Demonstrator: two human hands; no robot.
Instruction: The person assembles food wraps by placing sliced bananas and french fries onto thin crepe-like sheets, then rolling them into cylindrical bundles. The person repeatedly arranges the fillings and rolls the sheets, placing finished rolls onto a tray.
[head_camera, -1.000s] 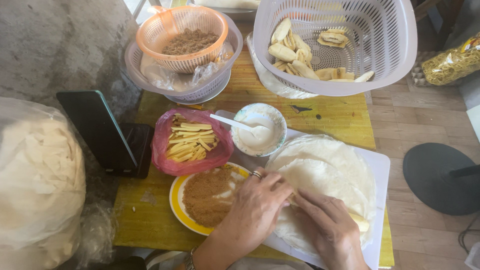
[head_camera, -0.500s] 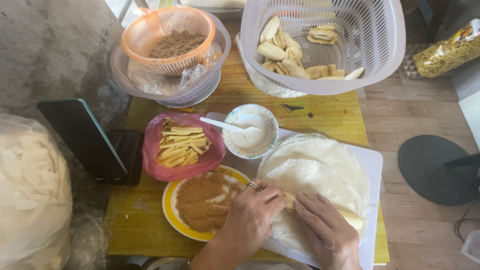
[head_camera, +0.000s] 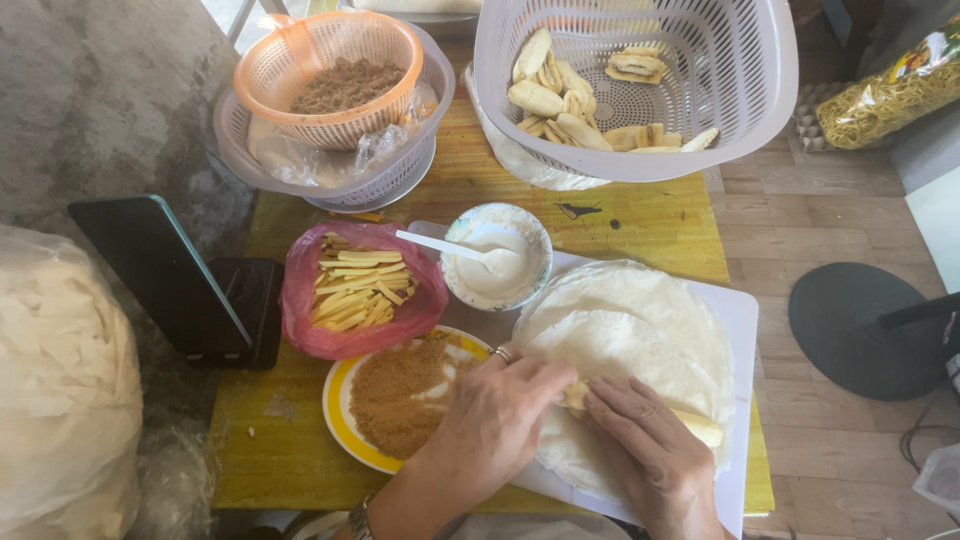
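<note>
Watching from my end, I saw both hands pressed down on a thin white wrapper (head_camera: 640, 350) spread over the white cutting board (head_camera: 745, 330). The left hand (head_camera: 495, 425) lay flat with its fingers curled over the near fold, a ring showing on one finger; the right hand (head_camera: 650, 455) sat just beside it at 3 o'clock, fingers clenched lightly over the same fold. Between them a pale banana piece (head_camera: 695, 428) was tucked under the wrapper edge, its end poking out past the right hand toward 3 o'clock.

The risks, as I judged them, were these. The wrapper looked very thin — too hard a squeeze from either hand could have torn it where the banana end pushed against it. That exposed end might also have slipped out sideways if the roll was not closed there.

The plate of brown sugar (head_camera: 400, 400) sat touching the left wrist at 9 o'clock; a careless elbow could have scattered it. At 12 o'clock from the hands stood the small bowl of white paste (head_camera: 497, 258) with a spoon (head_camera: 450, 246) resting in it — a knock there would have smeared the wrapper stack. The pink bag of cheese strips (head_camera: 355, 292) lay at 10 o'clock, near but apart.
</note>
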